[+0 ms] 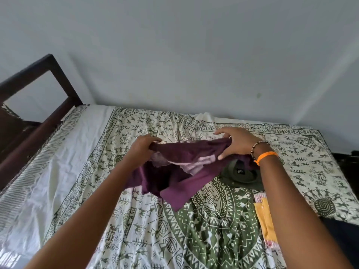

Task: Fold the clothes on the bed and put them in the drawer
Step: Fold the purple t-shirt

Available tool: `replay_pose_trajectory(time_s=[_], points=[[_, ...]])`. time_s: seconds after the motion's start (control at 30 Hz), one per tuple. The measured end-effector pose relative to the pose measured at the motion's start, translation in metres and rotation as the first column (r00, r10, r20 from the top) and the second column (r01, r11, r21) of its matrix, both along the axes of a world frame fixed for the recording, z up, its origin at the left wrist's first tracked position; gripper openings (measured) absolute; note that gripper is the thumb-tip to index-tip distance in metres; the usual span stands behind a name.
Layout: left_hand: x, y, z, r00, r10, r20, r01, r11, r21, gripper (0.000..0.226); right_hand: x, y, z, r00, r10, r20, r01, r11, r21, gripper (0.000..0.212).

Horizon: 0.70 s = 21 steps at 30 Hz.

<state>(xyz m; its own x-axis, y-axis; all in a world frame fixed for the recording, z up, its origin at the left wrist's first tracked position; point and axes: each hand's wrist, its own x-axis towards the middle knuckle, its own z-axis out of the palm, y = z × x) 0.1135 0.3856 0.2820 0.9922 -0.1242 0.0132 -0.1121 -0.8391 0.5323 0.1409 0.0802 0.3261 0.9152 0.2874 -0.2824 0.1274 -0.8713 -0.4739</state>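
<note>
A purple garment (174, 171) with a pale pink print hangs just above the bed, bunched between both hands. My left hand (142, 149) grips its left edge and my right hand (236, 142) grips its right edge, thumb underneath. A sleeve droops down onto the sheet. Behind and below my right forearm lies a folded grey-green shirt (241, 176) with a black collar label. Further toward me, beside my right arm, lies an orange and pink patterned cloth (265, 216). No drawer is in view.
The bed (136, 230) carries a cream and green patterned sheet. A dark wooden headboard frame (38, 98) stands at the left. A plain wall runs behind the bed. A dark object (343, 239) sits at the bed's right edge.
</note>
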Motion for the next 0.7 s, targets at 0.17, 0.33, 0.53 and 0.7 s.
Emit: replay_pose_trajectory(time_s=[0.17,0.33,0.53,0.7], points=[[-0.002,0.002,0.016,0.997,0.071,-0.017,-0.072,0.996,-0.047,0.02,-0.004,0.013,-0.026,0.998,-0.05,0.042,0.061,0.942,-0.329,0.065],[-0.002,0.006,0.021,0.984,0.162,-0.076,-0.171,0.976,-0.138,0.021,-0.008,0.009,-0.037,0.941,-0.182,0.285,0.265,0.92,-0.29,0.027],[0.006,0.004,0.019,0.96,0.28,0.016,-0.274,0.949,-0.158,0.026,-0.014,0.01,-0.038,0.864,-0.372,0.34,0.294,0.92,0.259,0.01],[0.004,0.007,0.013,0.989,-0.012,-0.146,-0.003,0.995,-0.099,0.043,-0.019,0.013,-0.026,0.845,-0.507,0.169,0.3,0.713,0.634,0.033]])
